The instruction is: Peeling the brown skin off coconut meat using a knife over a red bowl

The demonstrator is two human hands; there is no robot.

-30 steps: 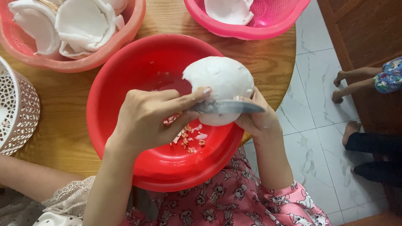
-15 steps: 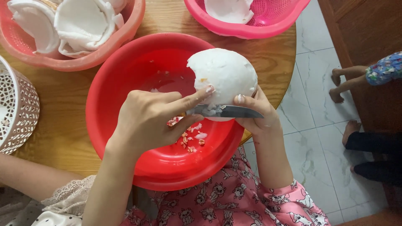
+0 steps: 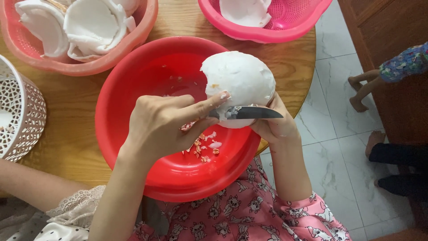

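**Peeling Position: Coconut Held Over the Red Basin**

My right hand [image 3: 274, 127] cups the coconut [image 3: 240, 82] from below, fingers wrapped under its far side, so the white peeled face is turned up toward me. The coconut sits above the right rim of the red basin [image 3: 133, 93], not resting in it.

My left hand [image 3: 167, 122] is closed around the knife [image 3: 247, 112]. The handle is hidden inside the grip; only the blade shows, lying flat against the lower edge of the coconut with its tip pointing right. My left thumb [image 3: 209, 103] presses on the coconut just above the blade, which I judge steadies the cut and limits how deep the edge bites.

Holding the work over the basin appears to serve one purpose: the shavings [image 3: 205, 147] drop straight in. A small heap of brown and white scraps lies at the basin's bottom, below the blade.

The basin stands on the wooden desk [image 3: 67, 120], its near edge overhanging toward my lap. Behind it, a pale pink basket [image 3: 111, 58] holds white coconut pieces, and a bright pink basket [image 3: 285, 27] holds another piece. A white lattice basket [image 3: 22, 116] stands at the left edge.
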